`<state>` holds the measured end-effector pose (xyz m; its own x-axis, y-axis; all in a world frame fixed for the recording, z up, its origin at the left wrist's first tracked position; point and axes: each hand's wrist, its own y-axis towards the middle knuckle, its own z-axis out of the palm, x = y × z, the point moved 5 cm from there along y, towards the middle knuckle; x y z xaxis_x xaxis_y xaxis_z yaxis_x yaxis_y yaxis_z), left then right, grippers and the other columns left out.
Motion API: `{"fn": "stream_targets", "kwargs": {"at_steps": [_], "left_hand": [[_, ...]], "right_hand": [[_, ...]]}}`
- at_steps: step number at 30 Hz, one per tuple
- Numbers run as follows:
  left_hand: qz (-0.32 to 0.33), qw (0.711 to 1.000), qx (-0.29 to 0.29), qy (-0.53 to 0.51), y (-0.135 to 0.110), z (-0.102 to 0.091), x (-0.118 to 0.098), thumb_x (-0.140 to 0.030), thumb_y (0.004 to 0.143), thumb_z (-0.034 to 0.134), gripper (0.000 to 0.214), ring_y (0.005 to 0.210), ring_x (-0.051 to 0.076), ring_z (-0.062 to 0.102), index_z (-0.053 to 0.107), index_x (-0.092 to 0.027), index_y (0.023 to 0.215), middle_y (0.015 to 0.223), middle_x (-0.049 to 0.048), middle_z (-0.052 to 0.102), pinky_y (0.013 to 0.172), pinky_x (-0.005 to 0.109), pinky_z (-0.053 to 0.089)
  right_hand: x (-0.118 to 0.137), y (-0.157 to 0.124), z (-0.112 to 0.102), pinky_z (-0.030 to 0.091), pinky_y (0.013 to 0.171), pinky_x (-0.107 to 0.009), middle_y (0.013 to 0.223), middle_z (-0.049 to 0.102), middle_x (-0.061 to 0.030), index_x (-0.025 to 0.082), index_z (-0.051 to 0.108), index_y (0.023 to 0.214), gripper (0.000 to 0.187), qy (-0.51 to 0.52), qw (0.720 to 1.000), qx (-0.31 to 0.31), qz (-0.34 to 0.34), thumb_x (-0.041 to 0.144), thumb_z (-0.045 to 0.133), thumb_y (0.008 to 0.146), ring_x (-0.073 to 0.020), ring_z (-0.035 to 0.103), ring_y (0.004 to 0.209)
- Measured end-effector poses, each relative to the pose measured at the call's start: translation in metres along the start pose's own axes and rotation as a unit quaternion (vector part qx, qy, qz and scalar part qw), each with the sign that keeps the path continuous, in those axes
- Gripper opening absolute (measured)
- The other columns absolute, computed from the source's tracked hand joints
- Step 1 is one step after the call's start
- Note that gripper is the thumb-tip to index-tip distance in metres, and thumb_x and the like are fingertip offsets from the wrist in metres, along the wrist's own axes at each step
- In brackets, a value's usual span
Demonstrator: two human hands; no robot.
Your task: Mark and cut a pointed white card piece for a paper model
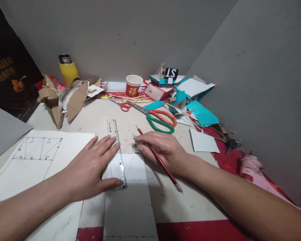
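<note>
My left hand (95,169) lies with spread fingers across a clear plastic ruler (120,164), its fingertips and thumb on the ruler. Beneath the ruler is a white card strip (129,207) with thin pencil lines drawn near its far end. My right hand (163,150) is closed around a red and black pencil (163,164). The pencil's sharpened tip points up and away from me, clear of the card, and its blunt end points towards me. To the left, partly under my left forearm, a large white sheet (40,177) carries a ruled diagram with handwritten marks.
Beyond my hands lie large scissors (163,121) with green and orange handles and small red scissors (125,106). A paper cup (133,85), thin wooden sticks (137,98) and a yellow bottle (69,70) stand further back. Cardboard scraps (76,100) and turquoise card pieces (203,112) flank them.
</note>
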<state>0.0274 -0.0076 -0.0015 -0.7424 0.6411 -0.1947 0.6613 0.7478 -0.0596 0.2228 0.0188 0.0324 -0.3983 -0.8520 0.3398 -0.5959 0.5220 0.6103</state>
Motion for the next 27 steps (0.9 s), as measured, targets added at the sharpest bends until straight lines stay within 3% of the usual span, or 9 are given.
{"fn": "stream_targets", "kwargs": {"at_steps": [6, 11, 13, 22, 27], "left_hand": [[-0.001, 0.998, -0.03, -0.053, -0.002, -0.005, 0.004, -0.068, 0.088, 0.048, 0.081, 0.145, 0.036, 0.031, 0.036, -0.019, 0.151, 0.159, 0.0159, 0.034, 0.117, 0.063, 0.024], [-0.063, 0.972, -0.164, -0.153, -0.003, -0.023, 0.02, -0.053, 0.098, 0.039, 0.053, 0.135, 0.03, 0.047, 0.053, -0.02, 0.137, 0.143, 0.0108, 0.057, 0.114, 0.052, 0.038], [-0.094, 0.964, -0.186, -0.165, -0.002, -0.025, 0.025, -0.051, 0.098, 0.039, 0.05, 0.13, 0.028, 0.053, 0.056, -0.019, 0.133, 0.137, 0.0106, 0.062, 0.111, 0.049, 0.042], [-0.129, 0.98, -0.108, -0.105, 0.003, -0.015, 0.028, -0.051, 0.099, 0.036, 0.059, 0.141, 0.035, 0.036, 0.042, -0.014, 0.145, 0.148, 0.0132, 0.051, 0.112, 0.055, 0.039], [-0.133, 0.98, -0.093, -0.115, 0.002, -0.012, 0.029, -0.052, 0.1, 0.034, 0.06, 0.144, 0.033, 0.033, 0.041, -0.015, 0.146, 0.15, 0.0111, 0.049, 0.115, 0.053, 0.035]], "right_hand": [[-0.002, -0.001, 0.001, 0.059, 0.07, -0.032, 0.085, 0.076, -0.0121, 0.009, 0.067, 0.103, 0.014, -0.003, 1.0, -0.002, -0.003, 0.013, 0.06, 0.091, -0.0196, 0.072, 0.077], [-0.002, -0.001, 0.001, 0.059, 0.07, -0.031, 0.085, 0.076, -0.0109, 0.01, 0.067, 0.103, 0.014, -0.001, 1.0, 0.003, 0.002, 0.013, 0.06, 0.091, -0.0193, 0.072, 0.077], [-0.002, -0.001, 0.001, 0.059, 0.069, -0.031, 0.086, 0.076, -0.0107, 0.011, 0.067, 0.103, 0.015, 0.003, 1.0, 0.003, 0.003, 0.013, 0.059, 0.091, -0.0191, 0.072, 0.077], [0.002, 0.0, 0.002, 0.059, 0.068, -0.03, 0.082, 0.075, -0.0087, 0.013, 0.066, 0.103, 0.014, 0.009, 1.0, 0.011, 0.003, 0.015, 0.057, 0.092, -0.0178, 0.071, 0.075], [0.007, 0.001, 0.007, 0.058, 0.069, -0.032, 0.085, 0.074, -0.0097, 0.012, 0.065, 0.105, 0.017, 0.021, 0.997, 0.071, -0.004, 0.015, 0.052, 0.095, -0.0191, 0.07, 0.078]]}}
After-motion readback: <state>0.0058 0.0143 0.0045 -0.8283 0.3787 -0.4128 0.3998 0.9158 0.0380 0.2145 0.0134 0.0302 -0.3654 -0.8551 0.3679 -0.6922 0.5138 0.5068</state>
